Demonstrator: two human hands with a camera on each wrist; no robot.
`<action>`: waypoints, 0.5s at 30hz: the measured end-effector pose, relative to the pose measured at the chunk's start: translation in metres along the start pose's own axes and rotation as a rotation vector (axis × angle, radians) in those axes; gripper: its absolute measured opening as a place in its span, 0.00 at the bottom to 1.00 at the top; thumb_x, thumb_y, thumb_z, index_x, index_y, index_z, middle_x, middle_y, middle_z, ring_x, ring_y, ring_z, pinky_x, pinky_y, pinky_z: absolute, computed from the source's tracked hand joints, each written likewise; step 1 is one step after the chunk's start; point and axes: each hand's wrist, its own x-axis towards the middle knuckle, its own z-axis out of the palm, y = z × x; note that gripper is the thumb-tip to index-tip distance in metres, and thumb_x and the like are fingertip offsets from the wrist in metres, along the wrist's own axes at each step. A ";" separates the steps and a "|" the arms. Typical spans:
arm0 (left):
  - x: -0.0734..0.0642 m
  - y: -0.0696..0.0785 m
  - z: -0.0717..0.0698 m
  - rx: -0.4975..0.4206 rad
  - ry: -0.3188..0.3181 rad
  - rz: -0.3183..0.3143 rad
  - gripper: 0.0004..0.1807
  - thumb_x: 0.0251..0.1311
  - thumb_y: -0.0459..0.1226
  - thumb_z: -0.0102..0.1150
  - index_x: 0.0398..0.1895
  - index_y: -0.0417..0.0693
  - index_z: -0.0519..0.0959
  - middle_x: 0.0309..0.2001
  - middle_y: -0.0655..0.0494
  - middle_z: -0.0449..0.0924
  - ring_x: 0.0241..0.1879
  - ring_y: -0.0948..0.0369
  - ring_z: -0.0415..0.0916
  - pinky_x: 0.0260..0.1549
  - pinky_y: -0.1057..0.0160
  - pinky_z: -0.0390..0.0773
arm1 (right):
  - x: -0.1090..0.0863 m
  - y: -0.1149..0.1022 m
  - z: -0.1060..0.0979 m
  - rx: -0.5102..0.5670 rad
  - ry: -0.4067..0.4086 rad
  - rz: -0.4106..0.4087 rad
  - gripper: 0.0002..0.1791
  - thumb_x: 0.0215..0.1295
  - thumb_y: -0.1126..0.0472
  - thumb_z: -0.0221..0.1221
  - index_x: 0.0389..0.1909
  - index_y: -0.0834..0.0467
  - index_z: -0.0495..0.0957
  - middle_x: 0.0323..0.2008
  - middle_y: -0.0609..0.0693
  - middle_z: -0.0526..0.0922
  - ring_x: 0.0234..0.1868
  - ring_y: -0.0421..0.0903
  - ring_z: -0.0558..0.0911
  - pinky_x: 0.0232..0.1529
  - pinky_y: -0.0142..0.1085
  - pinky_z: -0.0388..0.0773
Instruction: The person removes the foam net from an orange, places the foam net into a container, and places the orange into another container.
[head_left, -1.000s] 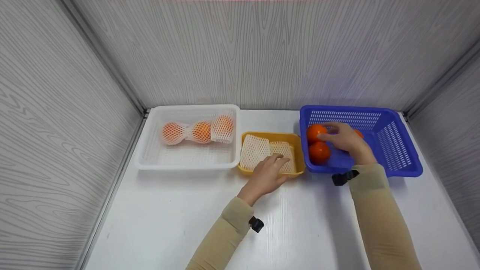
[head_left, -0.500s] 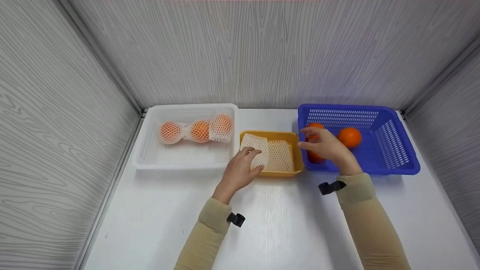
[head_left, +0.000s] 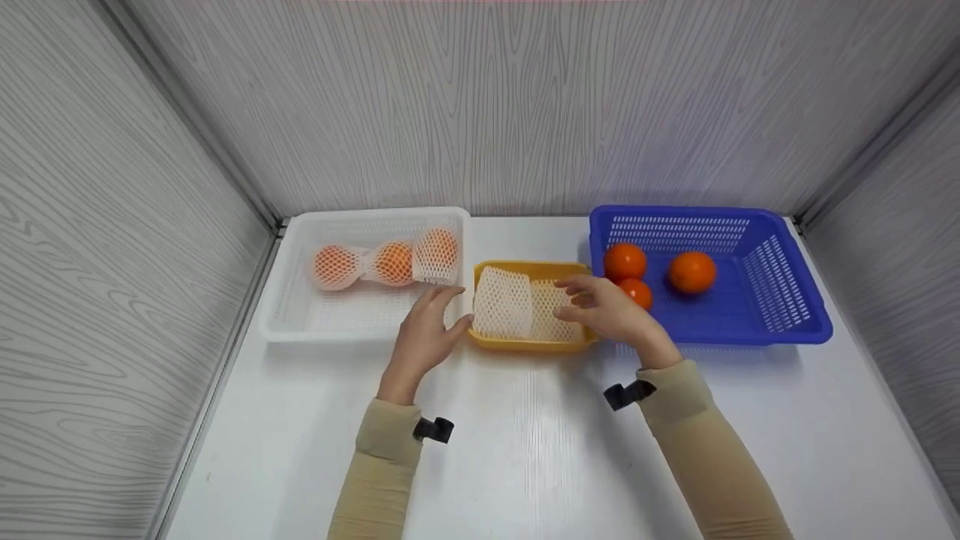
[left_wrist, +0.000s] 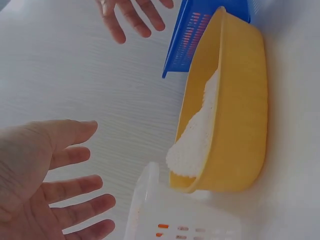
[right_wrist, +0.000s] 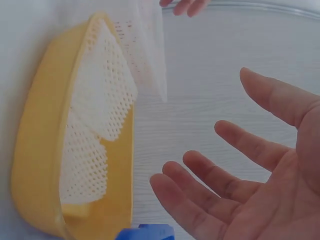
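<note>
My left hand (head_left: 425, 335) hovers by the front right corner of the white basket (head_left: 300, 331), its fingers apart and holding nothing. Over the right part of the yellow basket (head_left: 525, 346) is my right hand (head_left: 611, 311), fingers spread and bare in the right wrist view. Two white foam net sleeves lie in the yellow basket, the left sleeve (head_left: 501, 304) overlapping the right sleeve (head_left: 551, 319). In the blue basket (head_left: 750, 330) sit an orange (head_left: 691, 272), a second orange (head_left: 625, 262) and a third orange (head_left: 637, 293), partly hidden by my right hand.
Inside the white basket are a left netted orange (head_left: 336, 268), a middle netted orange (head_left: 394, 263) and a right netted orange (head_left: 436, 255). The baskets stand in a row on a white table (head_left: 510, 442), near the grey wood-grain back wall (head_left: 480, 105).
Both hands have moved left. My left hand went from over the yellow basket to the white basket's corner; my right hand left the blue basket's oranges and came over the yellow basket, carrying nothing.
</note>
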 end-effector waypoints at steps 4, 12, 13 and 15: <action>-0.003 -0.013 -0.011 -0.007 0.021 -0.035 0.26 0.62 0.41 0.65 0.62 0.44 0.75 0.59 0.47 0.73 0.59 0.49 0.71 0.56 0.48 0.72 | 0.003 -0.002 0.013 0.032 -0.016 -0.016 0.27 0.65 0.57 0.65 0.62 0.61 0.74 0.57 0.62 0.75 0.56 0.58 0.77 0.59 0.50 0.72; -0.005 -0.030 -0.030 -0.026 0.037 -0.091 0.25 0.63 0.41 0.64 0.63 0.44 0.75 0.63 0.45 0.70 0.62 0.46 0.68 0.57 0.44 0.70 | 0.010 -0.006 0.036 0.053 -0.009 -0.091 0.26 0.64 0.59 0.65 0.61 0.64 0.74 0.54 0.64 0.77 0.53 0.58 0.78 0.57 0.49 0.74; -0.005 -0.031 -0.033 -0.024 0.038 -0.100 0.25 0.64 0.42 0.64 0.63 0.45 0.75 0.63 0.45 0.70 0.62 0.46 0.68 0.57 0.44 0.70 | 0.011 -0.006 0.039 0.058 -0.008 -0.100 0.26 0.64 0.60 0.65 0.60 0.64 0.74 0.53 0.63 0.77 0.52 0.58 0.79 0.57 0.48 0.74; -0.004 -0.034 -0.037 -0.024 0.035 -0.108 0.26 0.64 0.42 0.63 0.63 0.44 0.74 0.63 0.44 0.69 0.61 0.45 0.68 0.56 0.43 0.71 | 0.013 -0.007 0.045 0.079 -0.005 -0.114 0.25 0.63 0.61 0.65 0.60 0.65 0.74 0.52 0.64 0.78 0.51 0.58 0.79 0.55 0.48 0.75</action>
